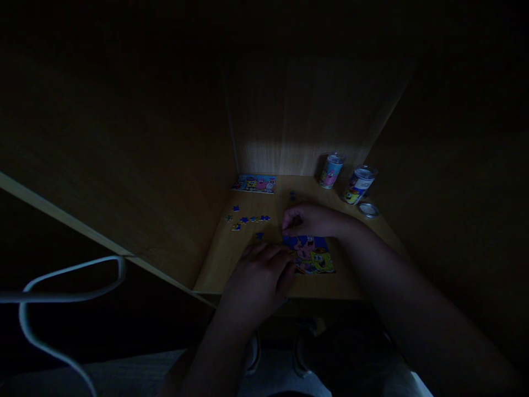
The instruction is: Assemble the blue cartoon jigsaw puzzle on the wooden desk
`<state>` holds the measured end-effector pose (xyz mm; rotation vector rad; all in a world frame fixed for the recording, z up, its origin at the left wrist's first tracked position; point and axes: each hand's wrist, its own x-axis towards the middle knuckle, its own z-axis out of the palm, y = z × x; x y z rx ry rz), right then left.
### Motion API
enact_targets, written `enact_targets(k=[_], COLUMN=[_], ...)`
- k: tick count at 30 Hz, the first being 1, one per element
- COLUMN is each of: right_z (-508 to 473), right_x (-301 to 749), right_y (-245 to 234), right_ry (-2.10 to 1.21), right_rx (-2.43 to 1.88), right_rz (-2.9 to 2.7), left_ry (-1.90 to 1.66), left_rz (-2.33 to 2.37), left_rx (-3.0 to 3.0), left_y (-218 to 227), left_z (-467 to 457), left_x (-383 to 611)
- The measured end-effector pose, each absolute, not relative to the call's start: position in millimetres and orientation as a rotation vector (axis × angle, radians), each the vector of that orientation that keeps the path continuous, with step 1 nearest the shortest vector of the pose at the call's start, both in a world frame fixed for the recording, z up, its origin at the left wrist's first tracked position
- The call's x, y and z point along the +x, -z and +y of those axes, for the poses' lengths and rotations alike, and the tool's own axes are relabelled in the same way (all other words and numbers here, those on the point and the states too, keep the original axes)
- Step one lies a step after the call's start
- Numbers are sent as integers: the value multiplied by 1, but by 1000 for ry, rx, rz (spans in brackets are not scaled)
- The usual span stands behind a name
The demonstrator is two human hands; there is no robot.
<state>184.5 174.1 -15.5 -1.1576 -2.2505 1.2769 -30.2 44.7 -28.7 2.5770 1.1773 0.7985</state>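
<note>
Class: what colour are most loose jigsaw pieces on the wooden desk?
The small loose jigsaw pieces are mostly blue, best seen in the head view.

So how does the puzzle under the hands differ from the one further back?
The near puzzle lies near the desk's front edge, with the left hand and right hand on it; the back puzzle lies untouched by the rear wall. The near puzzle is partly covered by the hands; the back puzzle shows whole. Both are flat, colourful cartoon pictures.
</note>
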Motion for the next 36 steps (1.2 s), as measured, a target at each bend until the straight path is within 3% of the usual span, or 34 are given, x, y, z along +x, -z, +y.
enact_targets(k=[36], right_z=[176], right_x=[184], right_y=[16], right_ry=[-1222], right_rx=[-1212], right_rz=[-2338], left_ry=[-785], left_rz=[1199], left_rx=[2573], left_y=[30], left_z=[45], left_x=[-30])
